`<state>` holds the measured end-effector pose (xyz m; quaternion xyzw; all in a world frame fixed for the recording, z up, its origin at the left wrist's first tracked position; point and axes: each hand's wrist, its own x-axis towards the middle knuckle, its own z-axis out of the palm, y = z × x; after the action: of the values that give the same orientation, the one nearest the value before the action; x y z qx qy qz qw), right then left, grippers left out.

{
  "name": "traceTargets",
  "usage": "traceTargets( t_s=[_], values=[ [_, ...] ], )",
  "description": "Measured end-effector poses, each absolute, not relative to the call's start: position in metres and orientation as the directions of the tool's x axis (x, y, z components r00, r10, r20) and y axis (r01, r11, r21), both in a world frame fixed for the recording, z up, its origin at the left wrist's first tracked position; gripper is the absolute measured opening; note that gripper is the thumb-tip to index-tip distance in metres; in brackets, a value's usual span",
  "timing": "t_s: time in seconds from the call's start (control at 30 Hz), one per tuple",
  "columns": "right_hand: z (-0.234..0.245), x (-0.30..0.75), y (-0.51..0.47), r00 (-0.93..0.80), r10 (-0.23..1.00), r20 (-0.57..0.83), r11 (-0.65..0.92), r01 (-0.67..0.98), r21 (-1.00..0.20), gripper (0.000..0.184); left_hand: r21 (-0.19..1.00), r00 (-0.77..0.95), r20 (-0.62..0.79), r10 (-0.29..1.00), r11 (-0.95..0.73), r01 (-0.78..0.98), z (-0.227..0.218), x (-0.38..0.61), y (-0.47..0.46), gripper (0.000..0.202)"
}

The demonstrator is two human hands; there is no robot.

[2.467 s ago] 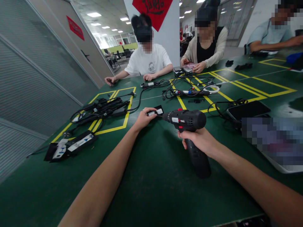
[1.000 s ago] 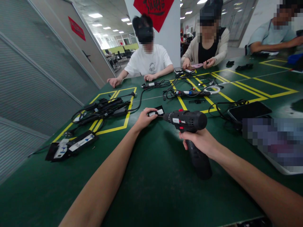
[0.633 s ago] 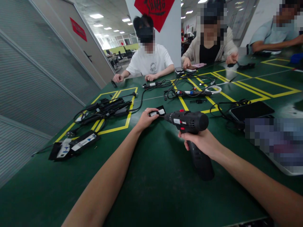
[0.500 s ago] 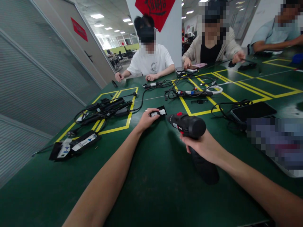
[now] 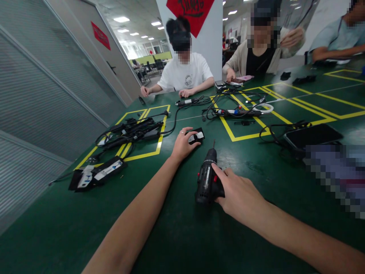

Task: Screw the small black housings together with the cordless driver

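Note:
My left hand (image 5: 184,143) reaches forward over the green table (image 5: 182,228) and pinches a small black block with a white label (image 5: 197,136), fingers closed on it. My right hand (image 5: 238,192) wraps the grip of a black cordless drill (image 5: 207,180), which lies low over the table with its bit pointing away from me, a short way from the block. The drill's handle is hidden under my palm.
A heap of black adapters and cables (image 5: 132,129) fills a yellow-taped square at left. Opened black units (image 5: 98,174) lie nearer left. A dark tablet (image 5: 312,136) and cords sit right. Tools and a white ring (image 5: 242,111) lie further back. Three people sit across the table.
My right hand pulled the drill's bit away from the block, swung it back toward me and lowered it to the table. My left hand stayed on the block.

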<state>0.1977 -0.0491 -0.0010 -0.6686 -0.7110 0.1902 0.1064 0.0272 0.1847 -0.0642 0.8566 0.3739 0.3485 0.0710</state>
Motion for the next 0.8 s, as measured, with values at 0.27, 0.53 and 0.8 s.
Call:
traceTargets(
  t_s=[0.27, 0.53, 0.8],
  values=[
    [0.001, 0.185, -0.046, -0.047, 0.991, -0.127, -0.003, 0.931, -0.366, 0.098, 0.318, 0.498, 0.561, 0.661, -0.728, 0.608, -0.056, 0.029, 0.175, 0.039],
    [0.026, 0.206, -0.014, 0.098, 0.965, 0.244, 0.04, 0.863, -0.504, 0.069, 0.358, 0.498, 0.615, 0.611, -0.779, 0.514, -0.037, 0.04, 0.158, 0.038],
    [0.022, 0.197, 0.077, 0.043, 0.996, 0.072, 0.07, 0.039, -0.997, 0.069, 0.412, 0.542, 0.62, 0.568, -0.823, 0.39, -0.007, 0.066, 0.125, 0.037]
  ],
)
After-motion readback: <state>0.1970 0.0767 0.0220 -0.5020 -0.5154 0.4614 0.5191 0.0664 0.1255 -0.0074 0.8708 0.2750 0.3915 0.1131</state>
